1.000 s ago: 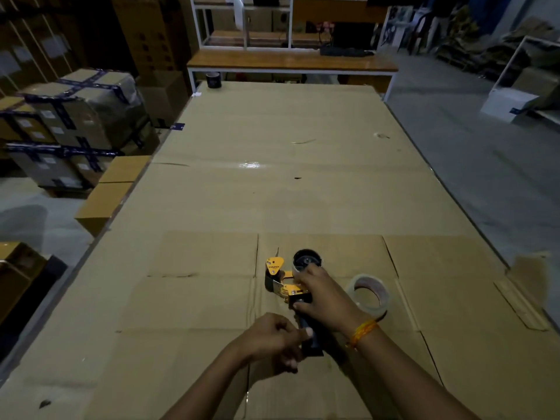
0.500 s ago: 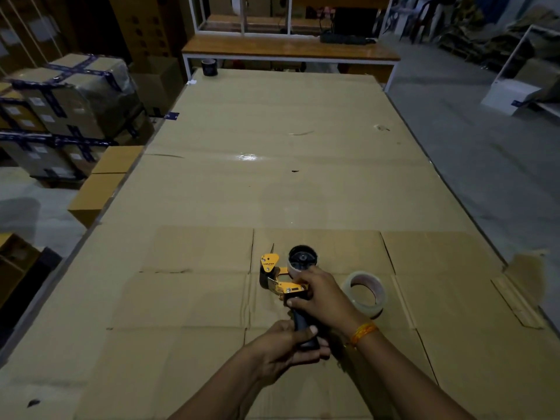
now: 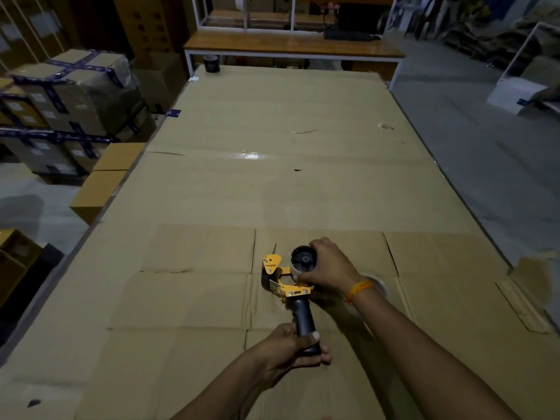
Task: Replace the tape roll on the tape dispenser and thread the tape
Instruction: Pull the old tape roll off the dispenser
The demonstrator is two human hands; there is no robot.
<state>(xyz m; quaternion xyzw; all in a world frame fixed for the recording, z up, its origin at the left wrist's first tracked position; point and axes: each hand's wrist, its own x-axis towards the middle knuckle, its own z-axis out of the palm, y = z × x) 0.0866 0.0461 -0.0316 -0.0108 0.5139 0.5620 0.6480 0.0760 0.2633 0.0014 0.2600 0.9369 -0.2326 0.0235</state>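
The orange tape dispenser (image 3: pixel 292 291) lies on the cardboard-covered table (image 3: pixel 272 183), near its front edge. My left hand (image 3: pixel 288 350) is closed around its black handle (image 3: pixel 303 321). My right hand (image 3: pixel 330 265) reaches over the frame, its fingers wrapped round the black spool (image 3: pixel 303 262), which has a thin pale ring around it. A clear tape roll (image 3: pixel 381 284) lies flat on the table just right of the dispenser, mostly hidden behind my right wrist.
A small black roll (image 3: pixel 211 63) stands at the table's far left corner. Taped cartons (image 3: pixel 75 95) and plain boxes (image 3: pixel 103 180) are stacked on the floor to the left. A wooden bench (image 3: pixel 291 47) lies beyond the table. A torn cardboard flap (image 3: pixel 533 286) hangs at the right edge.
My right hand left the top of the handle and moved up onto the spool. My left hand closed around the lower handle. The tape roll is now mostly hidden by my right wrist.
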